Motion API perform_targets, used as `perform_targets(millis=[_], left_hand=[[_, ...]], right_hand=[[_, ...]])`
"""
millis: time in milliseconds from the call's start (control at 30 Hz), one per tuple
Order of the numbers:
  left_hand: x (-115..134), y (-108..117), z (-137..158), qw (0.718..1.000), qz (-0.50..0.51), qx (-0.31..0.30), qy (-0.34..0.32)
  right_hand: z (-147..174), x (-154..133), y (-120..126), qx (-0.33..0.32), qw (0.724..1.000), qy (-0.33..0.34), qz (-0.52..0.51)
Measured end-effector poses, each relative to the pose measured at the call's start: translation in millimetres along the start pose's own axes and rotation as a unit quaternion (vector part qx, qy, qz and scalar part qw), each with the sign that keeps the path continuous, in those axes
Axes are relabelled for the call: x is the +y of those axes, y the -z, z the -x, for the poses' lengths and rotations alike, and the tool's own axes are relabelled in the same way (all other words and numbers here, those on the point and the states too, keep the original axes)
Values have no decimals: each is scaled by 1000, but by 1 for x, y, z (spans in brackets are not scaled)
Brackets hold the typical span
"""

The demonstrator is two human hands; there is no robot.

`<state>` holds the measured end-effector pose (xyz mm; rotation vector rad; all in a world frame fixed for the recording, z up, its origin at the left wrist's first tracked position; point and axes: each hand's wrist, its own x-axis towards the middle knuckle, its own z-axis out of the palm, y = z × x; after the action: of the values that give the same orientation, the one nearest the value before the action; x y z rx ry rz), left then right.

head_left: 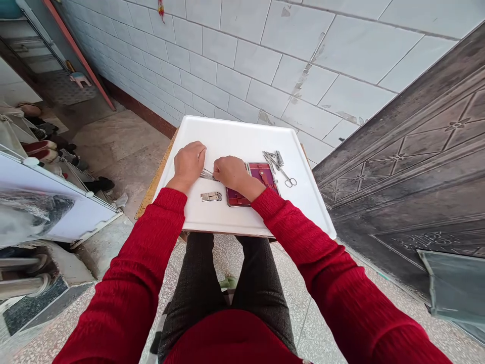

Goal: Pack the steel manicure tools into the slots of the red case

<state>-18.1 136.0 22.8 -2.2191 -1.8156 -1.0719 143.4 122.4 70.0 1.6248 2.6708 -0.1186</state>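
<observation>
My left hand rests on the white tabletop near its left side, fingers curled and their tips hidden. Closed in a loose fist, my right hand is just to its right, partly over an open manicure case with a dark red lining. Between the hands lie thin metal tools, reaching toward the right fingers; whether either hand grips one is hidden. Nearer me is a pair of nail clippers. Right of the case are small scissors and more metal clippers.
A white tiled wall stands behind the table. To the right is a dark ornate metal door. A rack with shoes and a white panel stand on the left.
</observation>
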Motion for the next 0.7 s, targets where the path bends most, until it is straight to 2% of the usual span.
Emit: perform_targets(millis=[133,233,367,533,700], left_hand=[[1,-2,0,1000,-3,2,3],[0,-3,1,1000,-1,2,5],[-1,-3,1,1000,3,6,3],[-3,-4,0,1000,10,6,-10],[-4,-4,0,1000,17,-6,-15]], right_hand=[[-6,-4,1,-31,999,5,40],[-10,-8,1,-27,998,21,60],[-11,-4,4,-19,999,14,30],[-4,20,7,-2,989,-14,-148],[-3,40,-8,19,928,-45,-369]])
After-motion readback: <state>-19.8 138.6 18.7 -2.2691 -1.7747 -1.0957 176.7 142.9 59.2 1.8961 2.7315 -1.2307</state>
